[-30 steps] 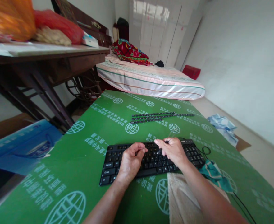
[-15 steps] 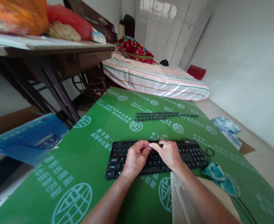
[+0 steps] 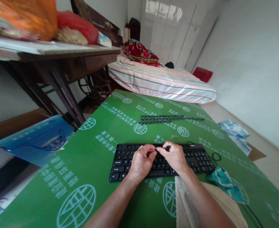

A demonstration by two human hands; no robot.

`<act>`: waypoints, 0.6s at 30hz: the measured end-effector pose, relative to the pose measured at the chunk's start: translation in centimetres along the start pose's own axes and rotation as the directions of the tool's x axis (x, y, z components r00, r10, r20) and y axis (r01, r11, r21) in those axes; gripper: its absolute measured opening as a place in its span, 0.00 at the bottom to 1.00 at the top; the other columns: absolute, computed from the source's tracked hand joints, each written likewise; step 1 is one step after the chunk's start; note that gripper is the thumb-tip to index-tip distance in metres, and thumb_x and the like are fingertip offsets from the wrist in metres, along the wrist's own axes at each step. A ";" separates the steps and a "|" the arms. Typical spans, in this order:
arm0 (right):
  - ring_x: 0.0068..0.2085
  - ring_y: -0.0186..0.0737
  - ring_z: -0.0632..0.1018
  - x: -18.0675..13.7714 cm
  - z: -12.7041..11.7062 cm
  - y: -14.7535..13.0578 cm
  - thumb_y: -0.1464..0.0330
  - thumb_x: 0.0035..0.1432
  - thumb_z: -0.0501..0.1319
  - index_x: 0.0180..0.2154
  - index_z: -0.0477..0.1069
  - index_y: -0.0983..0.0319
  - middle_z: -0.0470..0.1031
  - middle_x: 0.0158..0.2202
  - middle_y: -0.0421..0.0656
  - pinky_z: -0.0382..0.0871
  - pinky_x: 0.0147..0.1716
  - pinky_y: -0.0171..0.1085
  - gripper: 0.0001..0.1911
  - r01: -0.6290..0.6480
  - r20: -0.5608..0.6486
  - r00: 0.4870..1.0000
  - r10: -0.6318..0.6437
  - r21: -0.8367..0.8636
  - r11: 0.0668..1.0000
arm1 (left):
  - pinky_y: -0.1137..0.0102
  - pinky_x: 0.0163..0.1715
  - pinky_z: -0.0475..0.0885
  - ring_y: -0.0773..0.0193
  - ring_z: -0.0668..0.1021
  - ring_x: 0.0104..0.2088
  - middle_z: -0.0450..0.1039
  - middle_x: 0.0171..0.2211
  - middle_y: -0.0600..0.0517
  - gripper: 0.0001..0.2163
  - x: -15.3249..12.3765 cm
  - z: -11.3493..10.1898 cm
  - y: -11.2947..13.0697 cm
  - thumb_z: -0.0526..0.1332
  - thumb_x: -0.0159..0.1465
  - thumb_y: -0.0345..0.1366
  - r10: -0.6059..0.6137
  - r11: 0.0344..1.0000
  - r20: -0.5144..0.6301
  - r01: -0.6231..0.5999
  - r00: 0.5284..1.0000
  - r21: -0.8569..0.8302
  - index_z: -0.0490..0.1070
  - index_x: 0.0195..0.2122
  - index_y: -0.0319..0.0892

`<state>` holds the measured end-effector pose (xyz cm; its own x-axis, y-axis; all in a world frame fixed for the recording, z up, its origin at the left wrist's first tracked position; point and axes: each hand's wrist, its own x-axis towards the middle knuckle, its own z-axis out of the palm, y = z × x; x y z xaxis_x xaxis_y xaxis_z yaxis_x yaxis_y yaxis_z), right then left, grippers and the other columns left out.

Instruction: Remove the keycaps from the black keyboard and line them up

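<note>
A black keyboard (image 3: 196, 156) lies across the green printed board (image 3: 94, 133). My left hand (image 3: 141, 161) rests on the middle keys with its fingers curled in; I see nothing in it. My right hand (image 3: 175, 156) is beside it, fingertips almost touching the left thumb. It pinches a small dark tool (image 3: 168, 147) whose thin wire end (image 3: 174, 136) sticks out past the keyboard's far edge. Farther back on the board lie rows of small black pieces (image 3: 168, 118).
A teal cloth (image 3: 223, 182) and a black cable (image 3: 212, 155) sit at the keyboard's right end, a beige towel (image 3: 227, 205) under my right forearm. A dark wooden table (image 3: 58, 57) stands at left, a blue box (image 3: 37, 139) below it, a mattress (image 3: 163, 84) behind.
My right hand has come down and left toward the left hand, so the fingertips now meet over the keyboard's top rows. The view has shifted slightly.
</note>
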<state>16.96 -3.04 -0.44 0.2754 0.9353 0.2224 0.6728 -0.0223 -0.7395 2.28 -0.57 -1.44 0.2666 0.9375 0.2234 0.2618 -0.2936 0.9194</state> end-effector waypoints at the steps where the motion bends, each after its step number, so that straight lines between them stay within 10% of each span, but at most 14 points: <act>1: 0.17 0.29 0.62 -0.1 0.1 0.2 0.58 0.49 0.60 0.19 0.64 0.62 0.60 0.13 0.34 0.53 0.17 0.28 0.16 0.014 -0.018 1.000 -0.014 -0.003 1.000 | 0.71 0.34 0.72 0.65 0.77 0.30 0.74 0.28 0.54 0.04 0.0 0.0 0.2 0.59 0.55 0.30 0.012 0.999 0.004 -0.013 1.000 0.038 0.72 0.31 0.42; 18: 0.16 0.28 0.64 -0.1 0.8 0.7 0.64 0.55 0.55 0.18 0.63 0.62 0.62 0.13 0.36 0.54 0.18 0.27 0.15 0.171 -0.138 0.976 -0.170 0.000 0.985 | 0.61 0.50 0.66 0.53 0.68 0.47 0.74 0.41 0.43 0.10 0.2 1.8 2.8 0.59 0.50 0.22 0.164 0.817 0.188 -0.240 0.968 0.525 0.76 0.32 0.35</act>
<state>16.81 -2.87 -1.50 0.2491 0.8677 0.4301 0.7098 0.1385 -0.6907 4.72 -1.59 0.62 0.4755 0.8246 0.3064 0.6366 -0.5630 0.5271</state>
